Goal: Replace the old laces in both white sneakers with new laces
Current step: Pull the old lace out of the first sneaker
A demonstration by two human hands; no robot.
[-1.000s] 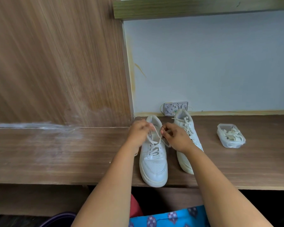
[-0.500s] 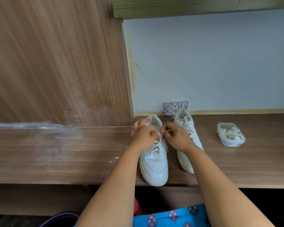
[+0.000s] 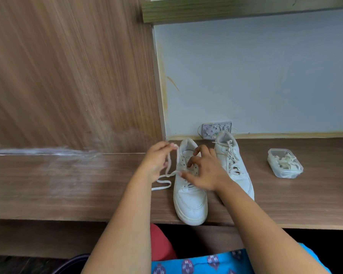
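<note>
Lace (image 3: 167,169) pinched by left fingers (image 3: 171,145); right fingers (image 3: 194,158) spread on sneaker (image 3: 189,194); tub (image 3: 285,163) aside.

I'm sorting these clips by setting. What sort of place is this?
Probably a room in a home, at a built-in wooden desk or ledge. It meets a painted wall with a wall socket low down, and a wood-laminate panel stands to the left. I cannot tell which room.
</note>
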